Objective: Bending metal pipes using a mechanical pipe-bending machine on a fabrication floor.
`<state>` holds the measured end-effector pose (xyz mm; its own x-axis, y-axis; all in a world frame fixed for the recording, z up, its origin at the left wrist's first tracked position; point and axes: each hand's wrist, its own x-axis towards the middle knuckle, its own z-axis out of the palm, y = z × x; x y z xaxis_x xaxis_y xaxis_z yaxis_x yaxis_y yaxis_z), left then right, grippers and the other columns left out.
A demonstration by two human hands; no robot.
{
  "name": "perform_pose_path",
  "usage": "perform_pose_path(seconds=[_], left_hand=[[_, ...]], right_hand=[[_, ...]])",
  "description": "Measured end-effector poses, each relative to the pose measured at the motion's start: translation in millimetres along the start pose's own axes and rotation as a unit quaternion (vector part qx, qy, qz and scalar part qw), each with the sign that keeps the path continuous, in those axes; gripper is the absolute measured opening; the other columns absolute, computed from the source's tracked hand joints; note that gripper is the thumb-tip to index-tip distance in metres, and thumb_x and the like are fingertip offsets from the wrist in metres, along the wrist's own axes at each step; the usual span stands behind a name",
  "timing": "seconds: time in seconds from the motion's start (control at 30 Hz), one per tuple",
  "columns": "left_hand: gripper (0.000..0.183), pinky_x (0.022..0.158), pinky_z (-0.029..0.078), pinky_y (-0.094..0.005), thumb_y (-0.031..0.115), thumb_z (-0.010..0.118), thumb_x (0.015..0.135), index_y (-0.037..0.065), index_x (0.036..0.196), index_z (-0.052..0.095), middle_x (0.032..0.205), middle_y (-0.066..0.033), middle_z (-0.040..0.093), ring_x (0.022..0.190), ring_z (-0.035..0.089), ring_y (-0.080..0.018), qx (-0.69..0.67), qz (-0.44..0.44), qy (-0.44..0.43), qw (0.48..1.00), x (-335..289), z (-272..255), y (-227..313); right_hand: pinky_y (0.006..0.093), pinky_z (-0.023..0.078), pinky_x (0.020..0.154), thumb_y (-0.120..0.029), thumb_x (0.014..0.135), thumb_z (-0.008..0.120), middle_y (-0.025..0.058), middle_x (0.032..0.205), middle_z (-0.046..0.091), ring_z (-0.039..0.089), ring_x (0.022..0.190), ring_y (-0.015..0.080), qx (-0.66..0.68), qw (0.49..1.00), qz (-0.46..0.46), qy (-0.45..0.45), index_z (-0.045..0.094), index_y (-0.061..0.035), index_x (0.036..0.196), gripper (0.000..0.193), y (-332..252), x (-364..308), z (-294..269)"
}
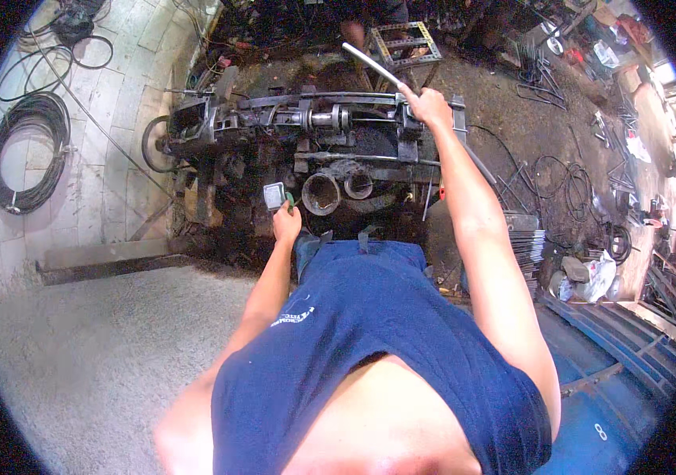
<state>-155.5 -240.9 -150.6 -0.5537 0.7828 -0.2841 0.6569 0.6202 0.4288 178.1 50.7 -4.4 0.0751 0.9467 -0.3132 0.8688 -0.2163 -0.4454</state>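
Observation:
My right hand point(429, 107) is closed around the lower end of a pale metal rod point(373, 65), which slants up and away to the left over the right end of a dark, greasy machine point(322, 119). Low in front of that machine, my left hand point(286, 223) grips a small object with a pale square face point(274, 195) and a green edge; its exact kind I cannot make out. Two round, open-ended metal cylinders point(322, 195) sit just to the right of this hand, apart from it.
A coil of dark wire point(29, 154) hangs against the pale block wall at left. Beyond the machine stands a metal-framed stand point(405, 43), with a person's legs beside it. Cables point(575, 186) and bent rods litter the right floor. Blue metal panels point(615, 380) lie at lower right.

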Motion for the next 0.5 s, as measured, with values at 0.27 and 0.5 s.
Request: perform_pose_path(seconds=[0.27,0.5], left_hand=[[0.045,0.082,0.051,-0.0461,0.029,0.06,0.083,0.007,0.122,0.061,0.092,-0.0219,0.068,0.09,0.066,-0.0379,0.0,-0.008,0.009,1.0,-2,0,6],[0.046,0.082,0.051,-0.0464,0.029,0.061,0.08,0.006,0.12,0.062,0.09,-0.0217,0.068,0.089,0.066,-0.0386,-0.024,-0.02,0.007,0.999,-4,-4,10]], right_hand=[[0.0469,0.047,0.092,-0.08,0.076,0.042,0.0238,0.117,0.062,0.059,0.111,0.0367,-0.003,1.0,0.008,0.006,0.066,-0.001,0.11,0.089,-4,-2,4],[0.0473,0.049,0.087,-0.078,0.077,0.044,0.024,0.105,0.066,0.064,0.1,0.0374,0.011,0.999,-0.007,0.052,0.069,0.0022,0.098,0.086,2,-3,5]])
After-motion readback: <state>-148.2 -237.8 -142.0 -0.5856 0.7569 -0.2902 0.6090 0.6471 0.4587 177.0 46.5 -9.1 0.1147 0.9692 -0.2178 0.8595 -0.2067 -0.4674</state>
